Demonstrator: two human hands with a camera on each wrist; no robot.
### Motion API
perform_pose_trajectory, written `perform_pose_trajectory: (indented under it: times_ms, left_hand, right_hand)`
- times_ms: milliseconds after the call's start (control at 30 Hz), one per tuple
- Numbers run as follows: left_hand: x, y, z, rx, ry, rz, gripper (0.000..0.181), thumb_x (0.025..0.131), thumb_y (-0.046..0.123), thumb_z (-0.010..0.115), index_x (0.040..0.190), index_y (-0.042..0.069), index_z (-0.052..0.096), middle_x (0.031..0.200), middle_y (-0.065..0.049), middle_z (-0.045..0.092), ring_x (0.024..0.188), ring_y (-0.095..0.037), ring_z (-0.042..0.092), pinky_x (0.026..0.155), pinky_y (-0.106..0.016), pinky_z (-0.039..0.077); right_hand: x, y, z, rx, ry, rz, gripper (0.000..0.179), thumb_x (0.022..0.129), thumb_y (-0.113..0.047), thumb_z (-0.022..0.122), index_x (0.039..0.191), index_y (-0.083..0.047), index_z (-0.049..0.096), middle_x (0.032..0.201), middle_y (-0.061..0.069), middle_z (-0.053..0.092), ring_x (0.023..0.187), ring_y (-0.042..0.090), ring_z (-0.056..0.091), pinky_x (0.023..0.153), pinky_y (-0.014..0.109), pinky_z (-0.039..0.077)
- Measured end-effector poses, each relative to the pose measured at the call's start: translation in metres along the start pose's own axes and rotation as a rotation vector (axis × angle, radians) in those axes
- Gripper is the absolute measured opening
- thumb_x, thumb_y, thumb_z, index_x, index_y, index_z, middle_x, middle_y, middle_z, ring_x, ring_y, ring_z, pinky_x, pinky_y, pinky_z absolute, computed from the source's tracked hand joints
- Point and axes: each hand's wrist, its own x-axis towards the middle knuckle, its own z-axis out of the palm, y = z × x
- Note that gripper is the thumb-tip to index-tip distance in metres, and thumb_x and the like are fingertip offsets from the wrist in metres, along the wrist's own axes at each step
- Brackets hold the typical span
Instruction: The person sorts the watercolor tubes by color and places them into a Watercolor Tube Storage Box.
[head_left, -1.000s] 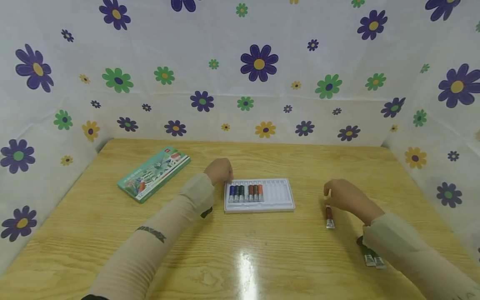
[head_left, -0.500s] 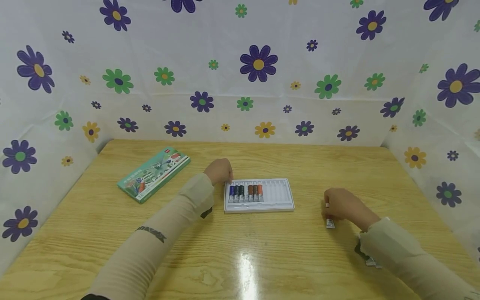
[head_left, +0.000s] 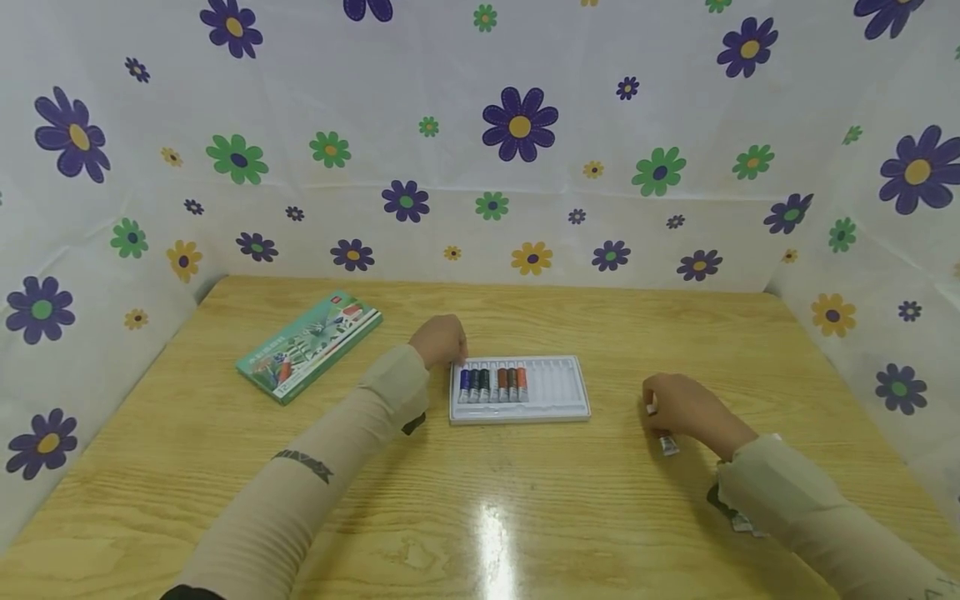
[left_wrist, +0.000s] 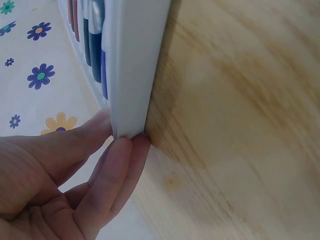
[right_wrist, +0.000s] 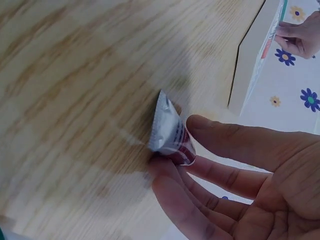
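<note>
A white plastic tray (head_left: 555, 412) lies mid-table with several paint tubes (head_left: 512, 385) in its left slots: blue, dark, white, brown and orange. At its far left corner my left hand (head_left: 438, 340) pinches the rim, the thumb on top and fingertips against the side wall (left_wrist: 137, 65). To the right of the tray, my right hand (head_left: 686, 404) holds a red-brown paint tube (right_wrist: 175, 135) between thumb and fingers, close to the tabletop. The tube's flat silver end (head_left: 669, 446) points toward me; its cap end is hidden by the hand.
A green printed paint box (head_left: 311, 346) lies at an angle on the left of the wooden table. More tubes (head_left: 742, 525) lie partly hidden under my right sleeve. Flowered cloth hangs at the back and both sides.
My right hand has come down over the red-brown tube and taken hold of it; the tube's silver end has swung slightly rightward. The left hand and the tray have stayed in place.
</note>
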Motion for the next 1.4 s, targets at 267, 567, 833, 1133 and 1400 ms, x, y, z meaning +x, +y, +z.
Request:
perform_pose_trajectory:
  times_ms: [267,567,833,1133,1400]
  left_hand:
    - [0.0,0.0,0.0,0.008,-0.001,0.003,0.005,0.081,0.005,0.07,0.079,0.003,0.073,0.079,-0.008,0.072,0.059,-0.01,0.054,0.066,-0.024,0.05]
    - [-0.001,0.0,0.001,0.016,0.005,0.008,0.005,0.081,0.005,0.07,0.078,0.003,0.073,0.077,-0.007,0.072,0.059,-0.009,0.052,0.063,-0.022,0.048]
    - [0.002,-0.001,0.002,0.019,0.003,0.01,0.005,0.08,0.006,0.071,0.078,0.003,0.073,0.078,-0.007,0.072,0.058,-0.009,0.052,0.063,-0.023,0.048]
    - [0.001,-0.001,0.001,0.019,0.006,0.013,0.005,0.08,0.006,0.071,0.079,0.003,0.073,0.079,-0.007,0.072,0.058,-0.009,0.052,0.061,-0.021,0.047]
    - [0.002,-0.001,0.001,0.024,0.0,0.002,0.005,0.081,0.006,0.07,0.078,0.003,0.073,0.077,-0.006,0.071,0.059,-0.008,0.051,0.059,-0.019,0.043]
  right_hand:
    - [-0.004,-0.005,-0.002,-0.029,-0.017,0.003,0.025,0.079,-0.007,0.068,0.096,0.004,0.054,0.092,0.018,0.064,0.072,0.02,0.055,0.064,0.035,0.048]
    - [-0.005,-0.007,0.0,-0.055,-0.01,-0.021,0.018,0.079,0.0,0.066,0.092,0.002,0.055,0.086,0.012,0.064,0.07,0.017,0.053,0.062,0.032,0.045]
    - [-0.002,-0.007,-0.002,-0.117,0.053,-0.027,0.009,0.078,0.0,0.067,0.076,-0.002,0.058,0.075,0.006,0.06,0.065,0.017,0.047,0.06,0.032,0.042]
    - [0.002,-0.007,-0.003,-0.113,0.117,-0.051,0.004,0.082,-0.001,0.065,0.079,0.001,0.064,0.079,0.009,0.065,0.067,0.017,0.052,0.064,0.036,0.049]
    - [0.008,-0.006,-0.005,-0.087,0.149,-0.045,0.003,0.083,-0.003,0.065,0.083,-0.001,0.067,0.082,0.012,0.067,0.071,0.022,0.059,0.067,0.039,0.05]
